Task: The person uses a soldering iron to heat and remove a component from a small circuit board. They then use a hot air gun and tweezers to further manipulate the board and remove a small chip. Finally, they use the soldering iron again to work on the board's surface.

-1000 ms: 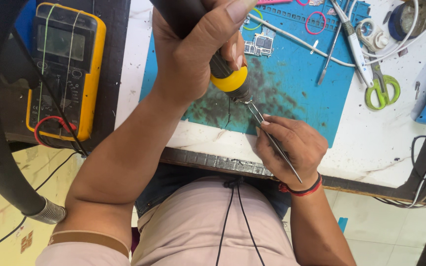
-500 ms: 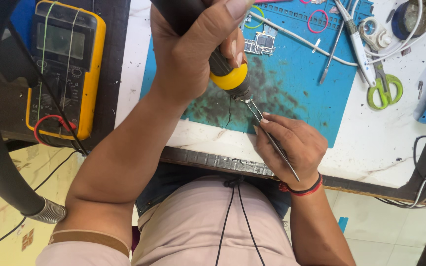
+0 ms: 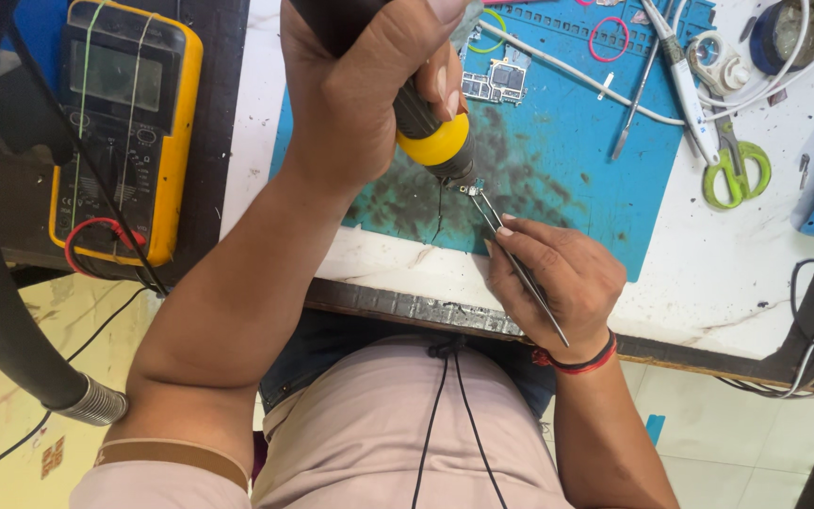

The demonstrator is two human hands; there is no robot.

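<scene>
— What do the hands hold, seen from the head camera?
— The left hand (image 3: 369,85) is clenched round a yellow-collared tool (image 3: 435,146), tip down-right over the blue mat (image 3: 567,170). The right hand (image 3: 558,278) pinches tweezers (image 3: 515,264), their long axis pointing up-left at a tiny part (image 3: 473,188).

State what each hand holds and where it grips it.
The left hand grips a black-and-yellow soldering tool around its handle. The right hand pinches thin metal tweezers mid-shaft, whose tips hold a tiny component.
</scene>
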